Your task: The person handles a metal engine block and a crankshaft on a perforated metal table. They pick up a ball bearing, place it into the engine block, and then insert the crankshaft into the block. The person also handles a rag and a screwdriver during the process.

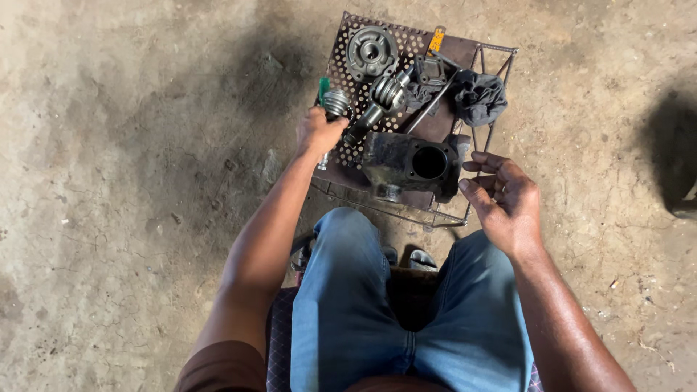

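Note:
My left hand (317, 133) grips a grey metal cylindrical part (335, 101) with a green-handled tool (323, 85) sticking up behind it, at the left edge of a low perforated metal stand (347, 40). My right hand (503, 199) hovers just right of a dark cast housing with a round bore (410, 165); its fingers are curled and apart, holding nothing. On the stand lie a worm shaft (383, 99), a round flanged cover (371, 51) and a dark rag (480, 97).
The stand sits on a cracked, stained concrete floor (123, 181). A yellow-tipped tool (436, 38) and a thin rod (430, 107) lie at the back of the stand. My jeans-clad knees (348, 290) are just below the stand, over a patterned seat. A dark shadow falls at the far right.

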